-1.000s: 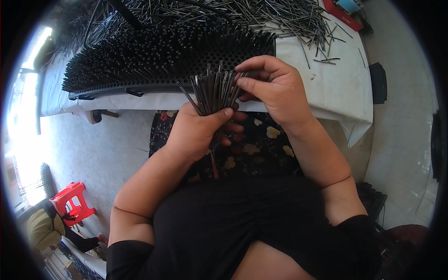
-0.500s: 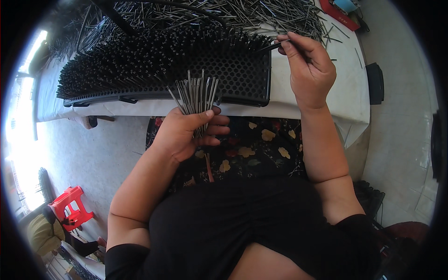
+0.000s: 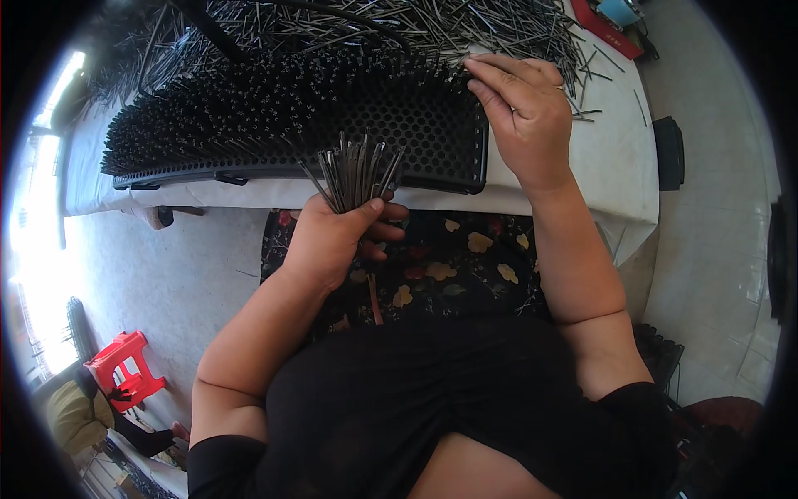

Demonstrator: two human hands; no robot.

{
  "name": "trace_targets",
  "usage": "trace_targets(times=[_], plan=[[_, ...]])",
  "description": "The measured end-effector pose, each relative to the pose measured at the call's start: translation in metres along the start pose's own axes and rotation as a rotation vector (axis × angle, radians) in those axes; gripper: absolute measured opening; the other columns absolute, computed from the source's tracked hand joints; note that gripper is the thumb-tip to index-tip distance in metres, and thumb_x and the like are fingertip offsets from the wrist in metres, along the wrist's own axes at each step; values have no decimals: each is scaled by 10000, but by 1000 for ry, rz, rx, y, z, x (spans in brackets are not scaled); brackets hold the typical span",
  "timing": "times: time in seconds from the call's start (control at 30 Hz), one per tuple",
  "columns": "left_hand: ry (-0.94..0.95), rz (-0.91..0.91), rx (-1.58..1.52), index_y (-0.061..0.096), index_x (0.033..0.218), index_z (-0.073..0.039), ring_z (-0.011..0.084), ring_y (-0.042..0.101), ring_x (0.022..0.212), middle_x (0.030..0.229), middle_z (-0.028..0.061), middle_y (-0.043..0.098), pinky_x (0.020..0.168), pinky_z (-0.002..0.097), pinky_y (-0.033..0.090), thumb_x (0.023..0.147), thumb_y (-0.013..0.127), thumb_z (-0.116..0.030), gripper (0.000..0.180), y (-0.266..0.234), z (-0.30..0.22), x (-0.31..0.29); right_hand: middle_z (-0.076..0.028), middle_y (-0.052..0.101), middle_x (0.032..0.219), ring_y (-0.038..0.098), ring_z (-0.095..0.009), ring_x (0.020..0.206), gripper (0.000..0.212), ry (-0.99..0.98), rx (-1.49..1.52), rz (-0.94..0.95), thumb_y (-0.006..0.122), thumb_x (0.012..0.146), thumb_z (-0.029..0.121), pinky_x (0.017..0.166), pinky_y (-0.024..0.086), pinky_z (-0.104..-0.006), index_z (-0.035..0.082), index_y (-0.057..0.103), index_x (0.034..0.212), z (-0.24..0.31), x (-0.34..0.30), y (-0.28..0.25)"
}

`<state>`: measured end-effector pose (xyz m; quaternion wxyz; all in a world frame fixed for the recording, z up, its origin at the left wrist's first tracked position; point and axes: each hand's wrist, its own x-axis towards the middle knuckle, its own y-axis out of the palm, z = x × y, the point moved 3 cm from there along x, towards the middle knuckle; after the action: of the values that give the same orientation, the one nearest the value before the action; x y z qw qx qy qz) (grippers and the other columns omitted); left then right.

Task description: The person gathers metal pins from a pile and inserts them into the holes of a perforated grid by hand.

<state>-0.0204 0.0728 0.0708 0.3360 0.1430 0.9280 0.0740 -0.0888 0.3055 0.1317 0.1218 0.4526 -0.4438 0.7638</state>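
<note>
A long black rack [image 3: 424,150] with a honeycomb of round holes lies along the table's near edge. Thin dark metal strips [image 3: 216,116] stand upright and crowded over its left and far parts, while holes show bare at its near right. Just in front of the rack, my left hand [image 3: 324,241] is closed round a fanned bundle of thin metal strips [image 3: 353,175], their ends pointing up and away. My right hand [image 3: 532,121] reaches over the rack's far right corner with thumb and fingers pinched. Whatever lies between those fingertips is hidden.
Loose metal strips [image 3: 490,29] are heaped behind the rack on the white-covered table [image 3: 598,158], with a few strays at right. A red box [image 3: 607,29] sits at the far right corner. A red stool [image 3: 125,370] stands on the floor at left.
My right hand has moved left and slightly in over the rack's far right corner. The dark strip it pinched no longer shows clearly. My left hand's bundle has shifted slightly.
</note>
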Motion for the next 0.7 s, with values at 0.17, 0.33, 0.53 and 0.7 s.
trace_targets(times=[0.17, 0.33, 0.53, 0.7], plan=[[81, 14, 22, 603, 1114, 21, 206, 695, 850, 1033, 139, 697, 581, 268, 548, 981, 529, -99, 194, 5, -3, -2, -49, 727, 916, 637, -213, 788, 167, 95, -14, -72, 766, 748, 55, 727, 508, -301, 75, 742, 912, 7, -17, -9], [157, 110, -7, 594, 1156, 17, 217, 698, 889, 1055, 146, 695, 600, 276, 558, 979, 537, -84, 212, 15, -9, -12, -64, 709, 878, 650, -112, 733, 196, 932, 961, 312, 707, 842, 7, 673, 523, -237, 3, 684, 1037, 62, -40, 0], [172, 180, -53, 581, 1204, 8, 229, 700, 900, 1069, 162, 692, 626, 284, 570, 978, 543, -75, 243, 18, -10, -17, -82, 702, 872, 649, -104, 742, 205, 1038, 1259, 253, 657, 883, 11, 590, 482, -189, 5, 622, 1085, 39, -31, -14], [146, 191, -85, 582, 1198, 14, 229, 701, 894, 1070, 164, 692, 633, 283, 572, 979, 537, -74, 240, 20, -9, -18, -54, 689, 888, 641, -90, 823, 220, 942, 1158, 512, 681, 854, -17, 739, 524, -225, -2, 631, 1068, 63, -39, -9]])
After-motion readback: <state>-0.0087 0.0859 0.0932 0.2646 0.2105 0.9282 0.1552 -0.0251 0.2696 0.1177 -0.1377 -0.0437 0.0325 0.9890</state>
